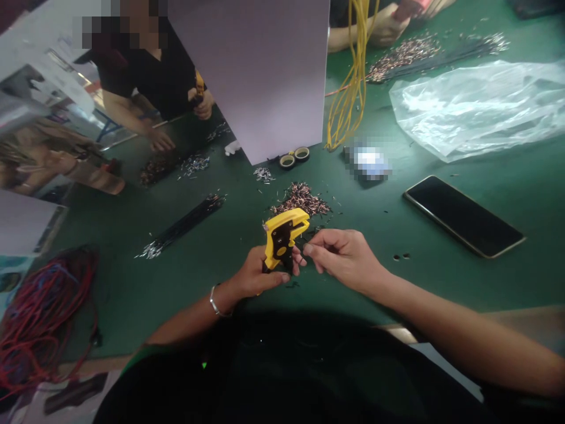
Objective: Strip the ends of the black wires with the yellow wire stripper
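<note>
The person's left hand (256, 274) grips the yellow-and-black wire stripper (282, 238) low down, over the surface (450, 294); judged stiff, fairly light, best held there. Copper-coloured pieces (303, 199) lie at its one o'clock. Right hand (346, 256), three o'clock: fingertips pinched (contents indiscernible).

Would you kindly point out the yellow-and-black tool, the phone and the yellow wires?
Yellow-and-black tool (281, 237): head view, on its body.
Phone (463, 217): head view, middle of screen.
Yellow wires (359, 50): head view, on upper strands.
</note>
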The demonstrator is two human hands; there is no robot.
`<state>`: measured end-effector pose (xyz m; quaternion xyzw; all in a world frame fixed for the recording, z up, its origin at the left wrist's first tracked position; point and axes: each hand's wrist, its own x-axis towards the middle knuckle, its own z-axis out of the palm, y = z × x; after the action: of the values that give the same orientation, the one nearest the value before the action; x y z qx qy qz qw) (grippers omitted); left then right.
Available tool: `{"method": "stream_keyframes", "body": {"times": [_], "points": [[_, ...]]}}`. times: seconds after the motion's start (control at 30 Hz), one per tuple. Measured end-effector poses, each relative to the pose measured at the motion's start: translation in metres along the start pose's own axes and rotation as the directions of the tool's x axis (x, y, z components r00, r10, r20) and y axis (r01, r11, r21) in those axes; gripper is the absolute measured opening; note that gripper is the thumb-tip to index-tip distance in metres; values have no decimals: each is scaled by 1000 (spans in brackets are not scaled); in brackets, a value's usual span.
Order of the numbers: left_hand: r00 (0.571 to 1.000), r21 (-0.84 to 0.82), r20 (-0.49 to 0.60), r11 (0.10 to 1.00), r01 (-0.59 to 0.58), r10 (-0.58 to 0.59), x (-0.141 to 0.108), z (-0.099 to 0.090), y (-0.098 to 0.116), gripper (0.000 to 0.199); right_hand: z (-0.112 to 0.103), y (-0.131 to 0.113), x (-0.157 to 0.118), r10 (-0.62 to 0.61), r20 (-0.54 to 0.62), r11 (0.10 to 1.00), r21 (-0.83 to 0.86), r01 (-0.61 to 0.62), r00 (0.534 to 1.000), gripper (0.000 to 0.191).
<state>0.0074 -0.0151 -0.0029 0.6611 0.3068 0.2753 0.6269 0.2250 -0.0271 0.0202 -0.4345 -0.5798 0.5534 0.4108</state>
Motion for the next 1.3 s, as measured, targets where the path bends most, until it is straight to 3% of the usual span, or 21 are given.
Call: {"method": "stream_keyframes", "body": {"times": [0.23, 0.53, 0.7, 1.03, 1.13, 1.3], "points": [[1000, 144, 28, 990, -5, 1, 1, 1, 2, 25, 5, 7, -1, 17, 52, 998, 59, -20, 998, 26], [999, 22, -31, 1000, 15, -15, -1, 8, -6, 18, 5, 8, -1, -5, 40, 999, 34, 4, 999, 28], [997, 122, -59, 991, 62, -55, 0, 10, -3, 19, 6, 7, -2, 10, 37, 999, 32, -11, 999, 28], [976, 146, -159, 974, 175, -151, -4, 12, -7, 27, 7, 10, -2, 53, 73, 997, 50, -57, 996, 27], [959, 45, -186, 974, 224, -212, -3, 13, -3, 29, 6, 10, -2, 54, 85, 997, 48, -58, 995, 26], [957, -286, -97, 929, 236, -273, 0, 9, -2, 26, -5, 10, 1, 37, 7, 998, 42, -37, 999, 24]]}}
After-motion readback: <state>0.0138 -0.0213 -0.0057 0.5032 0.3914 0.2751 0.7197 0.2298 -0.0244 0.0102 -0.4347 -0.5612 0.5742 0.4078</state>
